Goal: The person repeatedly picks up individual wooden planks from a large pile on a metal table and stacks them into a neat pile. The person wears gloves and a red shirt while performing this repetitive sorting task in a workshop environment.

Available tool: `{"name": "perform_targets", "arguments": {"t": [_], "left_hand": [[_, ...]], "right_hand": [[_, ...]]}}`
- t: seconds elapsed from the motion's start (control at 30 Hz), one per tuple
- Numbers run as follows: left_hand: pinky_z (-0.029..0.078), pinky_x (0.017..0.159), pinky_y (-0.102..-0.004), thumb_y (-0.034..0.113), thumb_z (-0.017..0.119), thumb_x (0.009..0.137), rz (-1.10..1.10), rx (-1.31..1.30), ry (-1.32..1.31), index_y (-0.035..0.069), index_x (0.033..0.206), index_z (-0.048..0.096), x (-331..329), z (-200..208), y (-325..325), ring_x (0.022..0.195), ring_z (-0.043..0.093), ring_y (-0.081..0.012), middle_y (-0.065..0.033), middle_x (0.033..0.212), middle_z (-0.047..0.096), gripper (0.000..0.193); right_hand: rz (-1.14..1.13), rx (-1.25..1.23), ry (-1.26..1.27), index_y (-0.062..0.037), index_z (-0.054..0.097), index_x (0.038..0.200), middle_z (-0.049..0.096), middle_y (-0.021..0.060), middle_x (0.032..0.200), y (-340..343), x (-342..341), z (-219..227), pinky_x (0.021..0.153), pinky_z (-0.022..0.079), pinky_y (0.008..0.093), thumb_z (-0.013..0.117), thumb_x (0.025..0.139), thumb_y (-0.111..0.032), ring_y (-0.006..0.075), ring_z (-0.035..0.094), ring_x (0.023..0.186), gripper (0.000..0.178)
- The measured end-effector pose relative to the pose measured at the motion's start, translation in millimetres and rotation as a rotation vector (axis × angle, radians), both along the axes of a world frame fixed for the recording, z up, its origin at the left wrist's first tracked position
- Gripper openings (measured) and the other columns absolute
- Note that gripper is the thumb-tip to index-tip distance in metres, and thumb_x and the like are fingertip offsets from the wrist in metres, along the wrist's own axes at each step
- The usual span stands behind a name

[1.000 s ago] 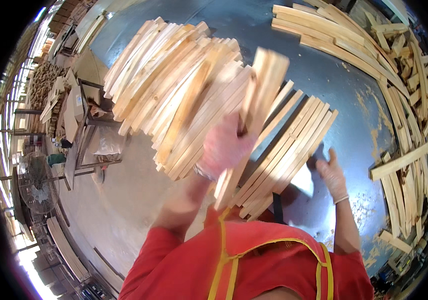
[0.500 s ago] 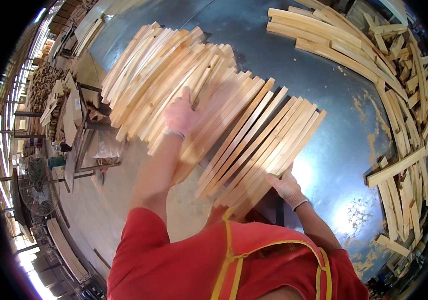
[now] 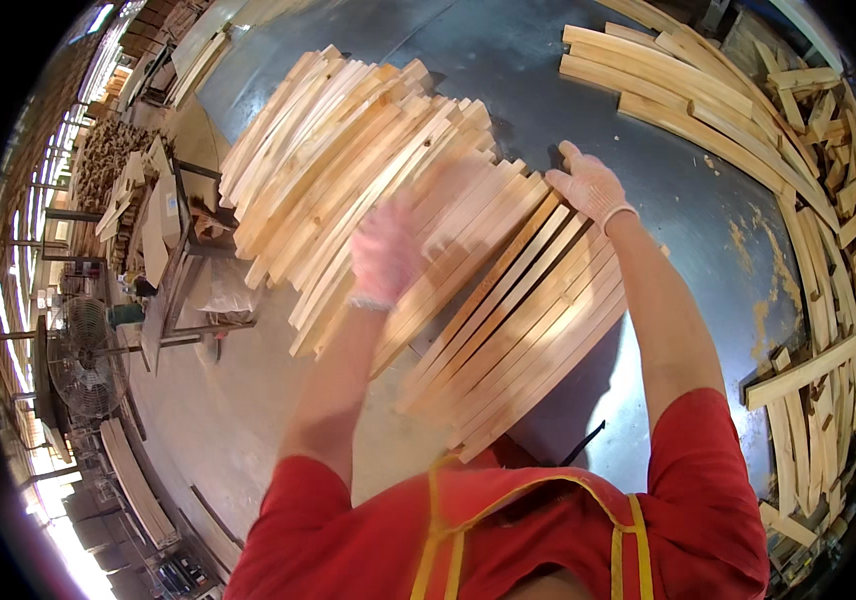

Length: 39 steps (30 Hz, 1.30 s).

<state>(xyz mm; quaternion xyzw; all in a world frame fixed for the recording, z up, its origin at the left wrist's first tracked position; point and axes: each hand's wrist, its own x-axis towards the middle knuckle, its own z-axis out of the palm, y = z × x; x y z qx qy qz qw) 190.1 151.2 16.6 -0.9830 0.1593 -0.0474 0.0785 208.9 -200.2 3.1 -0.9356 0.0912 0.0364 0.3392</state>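
Observation:
Pale wooden strips lie side by side in front of me, with a larger layered pile of strips (image 3: 318, 170) on the left. Over that pile's near right side is my left hand (image 3: 385, 250) in a light glove, smeared by motion, so its fingers do not show clearly. My right hand (image 3: 590, 188), also gloved, is at the far ends of the right-hand row of strips (image 3: 533, 340). Its fingers are stretched out and lie against the strip ends. A few strips in the middle have dark gaps between them; those further right lie close together.
The strips lie on a smooth grey metal tabletop (image 3: 488, 60). Along the right edge is a heap of loose wooden pieces (image 3: 828, 250), with longer boards (image 3: 658, 75) at the far right. A fan (image 3: 83, 355) and a side table with wood (image 3: 163, 240) stand at left.
My right hand has moved from the near right side of the strips to their far ends. The right-hand strips sit closer together. My left hand has shifted slightly nearer and right.

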Motion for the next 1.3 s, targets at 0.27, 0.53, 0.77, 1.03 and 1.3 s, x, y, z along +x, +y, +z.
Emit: {"name": "perform_targets", "arguments": {"t": [0.27,0.53,0.77,1.03,1.3], "left_hand": [[0.057,0.079,-0.0538,0.042,0.077,0.090,-0.184,-0.324,0.181,0.016,0.120,0.065,-119.3,-41.9,-46.3,0.089,0.071,-0.0398,-0.0120,0.098,0.071,0.041],[0.055,0.084,-0.0504,0.044,0.070,0.098,-0.174,-0.233,0.197,0.013,0.132,0.062,-113.2,-36.3,-56.8,0.099,0.072,-0.0367,-0.0128,0.106,0.072,0.047],[0.058,0.093,-0.0485,0.041,0.064,0.101,0.019,-0.239,0.488,0.012,0.135,0.061,-103.4,-16.0,-63.0,0.109,0.073,-0.0330,-0.0146,0.112,0.074,0.045],[0.056,0.097,-0.0510,0.031,0.066,0.092,0.052,-0.260,0.444,0.010,0.120,0.071,-26.1,85.0,-27.0,0.110,0.070,-0.0413,-0.0192,0.124,0.072,0.036],[0.055,0.097,-0.0521,0.046,0.085,0.081,0.040,-0.274,0.143,0.011,0.156,0.049,-8.7,14.0,93.6,0.122,0.064,-0.0387,-0.0173,0.140,0.061,0.090]], "right_hand": [[-0.123,0.948,-0.162,-0.0019,0.045,0.162,0.068,0.0176,0.142,7.6,-92.3,27.1,0.115,0.045,0.0353,0.067,0.101,-0.050,0.0228,0.062,0.136,0.080],[-0.043,-0.046,0.072,-0.0076,0.052,0.159,0.059,0.0266,0.153,-3.2,-48.0,41.2,0.119,0.043,0.0389,0.066,0.101,-0.052,0.0360,0.055,0.146,0.074],[-0.313,0.925,-0.218,0.0004,0.057,0.152,0.074,0.0070,0.126,-16.9,-148.2,27.1,0.102,0.052,0.0322,0.065,0.108,-0.034,0.0175,0.067,0.112,0.056],[-0.235,0.640,0.329,0.0027,0.020,0.163,0.070,0.0255,0.131,49.0,-294.9,-70.9,0.101,0.054,0.0415,0.074,0.097,-0.047,0.0357,0.072,0.110,0.098],[-0.234,0.668,0.240,0.0041,0.007,0.163,0.067,0.0245,0.129,107.6,-266.9,-61.9,0.070,0.063,0.0379,0.085,0.088,-0.045,0.0275,0.073,0.098,0.118]]}}
